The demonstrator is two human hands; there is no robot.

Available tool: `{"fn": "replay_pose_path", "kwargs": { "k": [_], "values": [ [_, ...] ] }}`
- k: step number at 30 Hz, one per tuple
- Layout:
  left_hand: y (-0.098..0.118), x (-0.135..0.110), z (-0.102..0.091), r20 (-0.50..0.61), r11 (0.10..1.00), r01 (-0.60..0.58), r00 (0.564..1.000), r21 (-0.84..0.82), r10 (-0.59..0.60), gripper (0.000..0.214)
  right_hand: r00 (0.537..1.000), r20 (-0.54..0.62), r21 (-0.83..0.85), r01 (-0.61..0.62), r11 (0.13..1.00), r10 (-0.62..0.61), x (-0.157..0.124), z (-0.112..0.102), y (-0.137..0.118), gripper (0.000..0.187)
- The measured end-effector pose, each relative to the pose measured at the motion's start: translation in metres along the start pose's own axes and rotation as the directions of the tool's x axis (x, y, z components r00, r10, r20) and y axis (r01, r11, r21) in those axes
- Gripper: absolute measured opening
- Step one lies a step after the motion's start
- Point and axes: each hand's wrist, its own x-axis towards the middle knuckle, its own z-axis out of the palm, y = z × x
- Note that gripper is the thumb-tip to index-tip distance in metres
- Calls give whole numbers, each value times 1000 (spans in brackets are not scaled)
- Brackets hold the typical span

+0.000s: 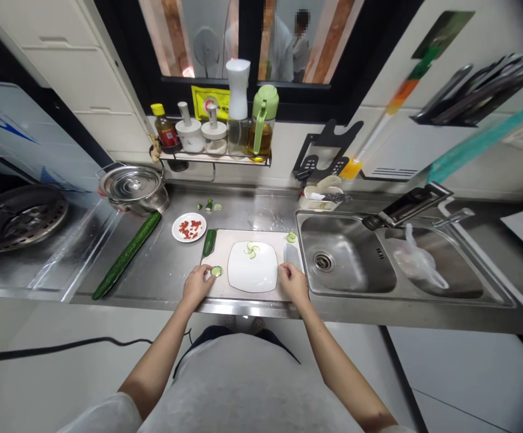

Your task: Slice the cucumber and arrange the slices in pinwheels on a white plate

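Note:
My left hand (197,285) is at the left edge of the white cutting board (222,290), thumb and fingertips closing on a small stack of cucumber slices (216,271). Beside the plate's right rim, my right hand (294,282) has its fingers curled together in a pinch; whatever they hold is too small to tell. Between my hands lies a white square plate (252,275) with several cucumber slices (252,249) arranged near its far rim. A cut piece of cucumber (209,242) rests at the board's far left corner. On the right side, a knife blade (291,255) lies partly behind my right hand, near green slices (291,237).
A small round plate (189,235) holds red chopped pieces. Left of it are a whole cucumber (128,255) and a lidded steel pot (135,186). Cucumber scraps (209,205) lie behind. The double sink (346,255) adjoins on the right; a seasoning rack (216,157) stands behind.

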Motion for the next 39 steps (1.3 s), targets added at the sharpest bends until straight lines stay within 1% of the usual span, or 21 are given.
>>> {"fn": "replay_pose_path", "kwargs": {
  "k": [5,13,22,29,32,34,37,39],
  "values": [
    [8,1,3,-5,999,27,1000,39,-27,30,1000,11,-4,14,1000,-14,-5,0,5,36],
    [13,4,3,5,990,96,995,102,-97,26,999,25,15,22,1000,-22,-8,-2,11,35],
    [17,5,3,-12,993,104,995,59,-104,18,998,59,-16,7,1000,-6,-16,-4,13,34],
    [19,8,4,-20,997,72,997,26,-71,7,997,70,7,18,1000,-18,-16,-3,5,35],
    [18,8,5,-23,997,61,998,-55,-62,9,997,67,12,30,999,-31,-16,-2,-1,35],
    [17,10,6,-19,984,70,997,-166,-74,11,997,69,17,43,999,-44,-16,-2,-5,36],
    [14,16,4,-13,925,79,996,-372,-90,16,995,74,23,64,998,-66,-12,-3,-12,36],
    [13,21,2,-9,877,66,997,-475,-80,18,994,76,30,81,996,-84,-8,-3,-19,36]
  ]
}}
